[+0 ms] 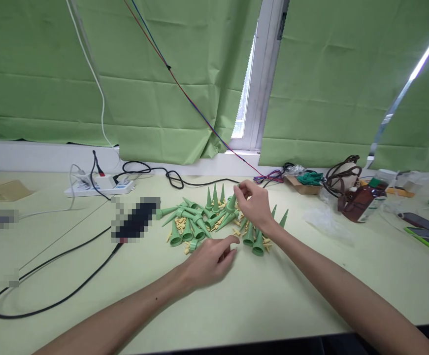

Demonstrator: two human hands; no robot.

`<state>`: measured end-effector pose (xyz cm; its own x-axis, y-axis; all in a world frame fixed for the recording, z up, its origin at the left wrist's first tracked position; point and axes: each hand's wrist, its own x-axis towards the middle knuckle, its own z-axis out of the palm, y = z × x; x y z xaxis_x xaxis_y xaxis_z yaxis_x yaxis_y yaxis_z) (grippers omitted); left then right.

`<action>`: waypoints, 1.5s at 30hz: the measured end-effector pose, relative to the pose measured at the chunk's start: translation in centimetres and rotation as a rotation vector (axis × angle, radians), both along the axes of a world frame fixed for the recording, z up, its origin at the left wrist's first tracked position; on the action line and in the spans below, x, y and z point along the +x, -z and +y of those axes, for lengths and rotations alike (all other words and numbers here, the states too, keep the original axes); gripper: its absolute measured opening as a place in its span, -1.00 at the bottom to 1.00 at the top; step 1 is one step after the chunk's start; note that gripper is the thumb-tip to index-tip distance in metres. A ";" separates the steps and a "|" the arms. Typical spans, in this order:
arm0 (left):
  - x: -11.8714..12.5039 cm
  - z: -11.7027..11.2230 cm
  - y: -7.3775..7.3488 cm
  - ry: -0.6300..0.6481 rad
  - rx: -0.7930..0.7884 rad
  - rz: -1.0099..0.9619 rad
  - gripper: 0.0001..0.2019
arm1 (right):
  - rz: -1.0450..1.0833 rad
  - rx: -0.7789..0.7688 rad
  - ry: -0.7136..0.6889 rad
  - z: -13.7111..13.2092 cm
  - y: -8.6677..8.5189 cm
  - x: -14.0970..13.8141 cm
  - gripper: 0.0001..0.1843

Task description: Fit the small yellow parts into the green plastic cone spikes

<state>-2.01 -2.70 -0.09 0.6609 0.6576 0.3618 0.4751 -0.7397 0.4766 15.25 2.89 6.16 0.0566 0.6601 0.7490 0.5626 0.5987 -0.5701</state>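
A pile of green plastic cones lies mid-table, mixed with several small yellow pegs; some cones stand upright, others lie on their sides. My right hand hovers over the pile's right part, its thumb and fingers pinched on the tip of one green cone. My left hand rests on the table just in front of the pile, fingers curled with the forefinger stretched toward the cones; whether it holds anything is hidden.
A white power strip with plugs sits at the back left. Black cables loop over the pale green table. At the right stand a brown bag, a cardboard tray, clear plastic wrap and phones. Green curtains hang behind.
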 end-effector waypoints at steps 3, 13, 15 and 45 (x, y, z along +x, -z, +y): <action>0.1 0.0 -0.1 0.012 -0.012 0.003 -0.75 | 0.026 0.043 0.024 1.5 -1.3 -0.8 -0.73; 0.1 -0.1 -0.3 0.031 -0.038 0.036 -0.75 | -0.104 0.096 -0.016 7.7 -3.7 -4.1 -0.76; 0.0 -0.1 -0.3 0.034 -0.036 0.029 -0.75 | -0.143 0.074 -0.021 8.6 -3.9 -4.4 -0.77; 0.0 0.2 0.0 0.070 0.006 0.069 -0.80 | -0.456 -0.255 0.002 10.0 -1.5 -5.1 -0.75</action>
